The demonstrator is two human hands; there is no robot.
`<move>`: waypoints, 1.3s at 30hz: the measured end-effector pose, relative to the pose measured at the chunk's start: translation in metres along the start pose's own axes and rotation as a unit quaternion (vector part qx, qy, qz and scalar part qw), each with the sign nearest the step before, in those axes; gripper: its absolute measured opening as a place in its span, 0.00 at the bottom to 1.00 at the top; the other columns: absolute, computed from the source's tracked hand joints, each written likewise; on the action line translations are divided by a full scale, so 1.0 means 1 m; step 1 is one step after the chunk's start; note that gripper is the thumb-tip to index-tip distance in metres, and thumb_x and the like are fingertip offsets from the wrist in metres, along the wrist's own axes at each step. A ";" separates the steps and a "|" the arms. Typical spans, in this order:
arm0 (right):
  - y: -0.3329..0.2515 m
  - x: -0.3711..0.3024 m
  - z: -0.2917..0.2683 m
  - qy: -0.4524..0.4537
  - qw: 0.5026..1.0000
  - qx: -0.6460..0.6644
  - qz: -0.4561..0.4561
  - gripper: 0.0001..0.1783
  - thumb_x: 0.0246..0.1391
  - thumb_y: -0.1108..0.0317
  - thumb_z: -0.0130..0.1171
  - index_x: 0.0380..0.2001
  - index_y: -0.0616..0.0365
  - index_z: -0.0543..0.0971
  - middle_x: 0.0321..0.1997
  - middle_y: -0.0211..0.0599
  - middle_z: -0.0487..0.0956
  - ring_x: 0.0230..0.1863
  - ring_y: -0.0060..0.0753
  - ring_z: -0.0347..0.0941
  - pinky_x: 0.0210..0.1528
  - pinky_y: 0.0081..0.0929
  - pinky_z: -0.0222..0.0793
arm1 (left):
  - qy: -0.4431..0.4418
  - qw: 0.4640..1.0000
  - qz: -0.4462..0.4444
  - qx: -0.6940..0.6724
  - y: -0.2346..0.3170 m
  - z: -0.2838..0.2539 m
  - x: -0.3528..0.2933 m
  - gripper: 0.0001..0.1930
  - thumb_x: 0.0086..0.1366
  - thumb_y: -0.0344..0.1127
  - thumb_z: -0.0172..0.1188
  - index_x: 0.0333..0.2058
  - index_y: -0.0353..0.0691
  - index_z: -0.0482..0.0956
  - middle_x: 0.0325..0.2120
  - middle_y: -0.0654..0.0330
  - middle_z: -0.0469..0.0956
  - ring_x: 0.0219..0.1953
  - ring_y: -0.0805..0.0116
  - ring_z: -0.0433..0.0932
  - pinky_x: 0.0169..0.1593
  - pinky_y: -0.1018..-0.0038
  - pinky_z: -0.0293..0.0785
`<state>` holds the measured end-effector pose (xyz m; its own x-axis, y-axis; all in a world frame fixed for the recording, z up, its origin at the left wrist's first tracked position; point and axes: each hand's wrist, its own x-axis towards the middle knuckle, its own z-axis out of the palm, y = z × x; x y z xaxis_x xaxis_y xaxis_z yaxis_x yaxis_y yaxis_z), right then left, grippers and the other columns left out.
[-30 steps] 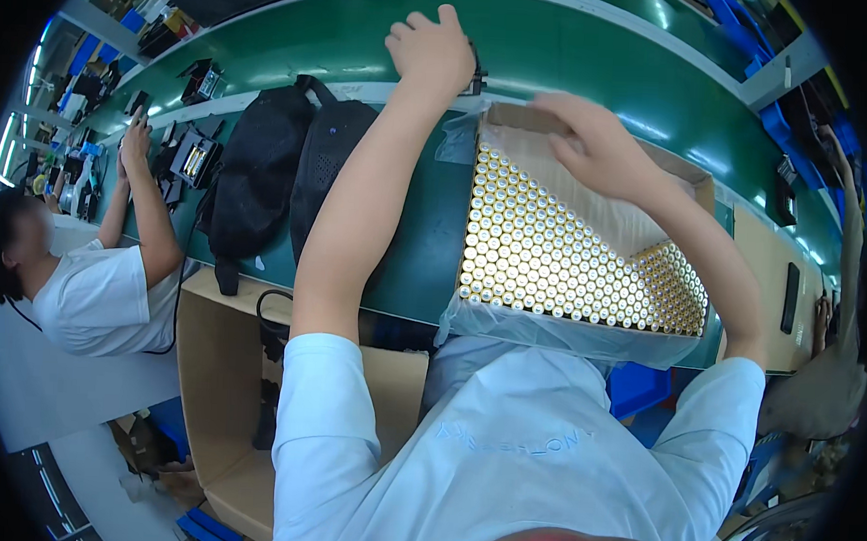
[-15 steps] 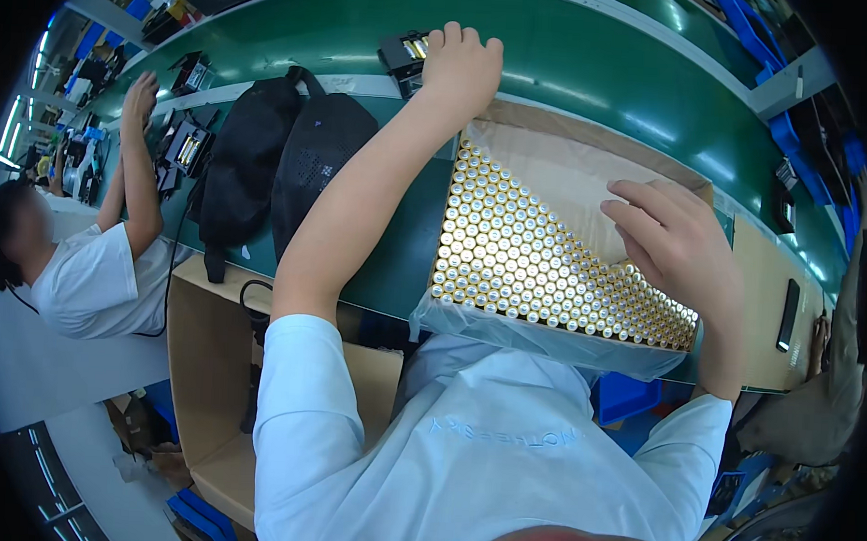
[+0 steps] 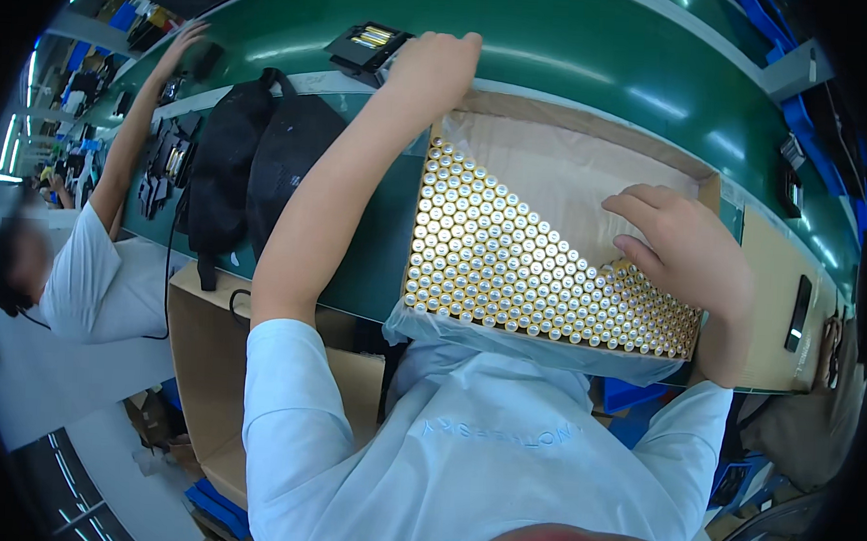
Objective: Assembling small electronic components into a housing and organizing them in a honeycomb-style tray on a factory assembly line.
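A shallow cardboard box (image 3: 576,108) lined with clear plastic holds many upright gold batteries (image 3: 502,244). They fill its near and left side, leaving the liner bare at the far right. Over the box's right part hovers my right hand (image 3: 691,248), with thumb and index finger apart and no battery visible in them. My left hand (image 3: 431,72) reaches past the far left corner of the box. Its bent fingers are against the right end of a small black device (image 3: 371,50) with gold batteries in its top, and its fingertips are partly hidden.
Left of the box lies a black bag (image 3: 293,153). Beyond runs a green work surface (image 3: 559,44). Flat cardboard (image 3: 767,275) with a black bar-shaped object (image 3: 797,311) lies at right. An open carton (image 3: 197,357) stands below left. A co-worker (image 3: 114,266) reaches across the bench at far left.
The black device has shifted left, and more of it shows beside my left hand. My right hand's fingers have drawn closer together above the batteries. The co-worker's arm has stretched farther out.
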<state>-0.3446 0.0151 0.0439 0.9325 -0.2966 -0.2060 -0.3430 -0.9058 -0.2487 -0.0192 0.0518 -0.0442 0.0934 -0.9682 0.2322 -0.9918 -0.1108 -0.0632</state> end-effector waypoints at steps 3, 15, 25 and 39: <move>0.016 0.002 0.003 -0.032 0.999 0.023 -0.027 0.21 0.53 0.70 0.63 0.51 0.60 0.78 0.50 0.43 0.80 0.46 0.48 0.77 0.48 0.36 0.72 | -0.048 0.998 -0.027 -0.003 0.002 -0.007 0.000 0.11 0.63 0.29 0.54 0.43 0.35 0.77 0.34 0.47 0.84 0.36 0.47 0.83 0.42 0.57 0.78; 0.048 0.027 0.021 -0.130 0.967 0.172 -0.135 0.18 0.50 0.66 0.67 0.43 0.65 0.80 0.38 0.44 0.82 0.38 0.47 0.77 0.42 0.36 0.73 | -0.100 0.992 -0.063 -0.041 -0.002 -0.004 -0.001 0.13 0.67 0.33 0.50 0.45 0.36 0.79 0.37 0.48 0.84 0.38 0.46 0.83 0.44 0.56 0.77; 0.048 0.036 0.024 -0.200 0.949 0.201 -0.140 0.15 0.48 0.68 0.67 0.40 0.63 0.80 0.35 0.40 0.81 0.32 0.41 0.75 0.38 0.32 0.71 | -0.095 0.991 -0.002 -0.096 -0.025 0.038 0.016 0.09 0.62 0.29 0.54 0.40 0.33 0.78 0.32 0.43 0.84 0.34 0.44 0.84 0.39 0.55 0.79; 0.053 0.028 0.032 -0.199 0.939 0.234 -0.155 0.15 0.51 0.63 0.65 0.38 0.62 0.81 0.28 0.36 0.81 0.27 0.43 0.73 0.35 0.33 0.69 | -0.075 0.991 -0.008 -0.107 -0.007 0.001 0.003 0.13 0.70 0.35 0.48 0.45 0.36 0.79 0.37 0.47 0.84 0.38 0.45 0.82 0.44 0.56 0.76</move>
<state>-0.3398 -0.0316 -0.0058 0.9117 0.1801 -0.3692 -0.1610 -0.6702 -0.7245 -0.0115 0.0498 -0.0443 0.1056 -0.9910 0.0827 -0.9844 -0.0924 0.1498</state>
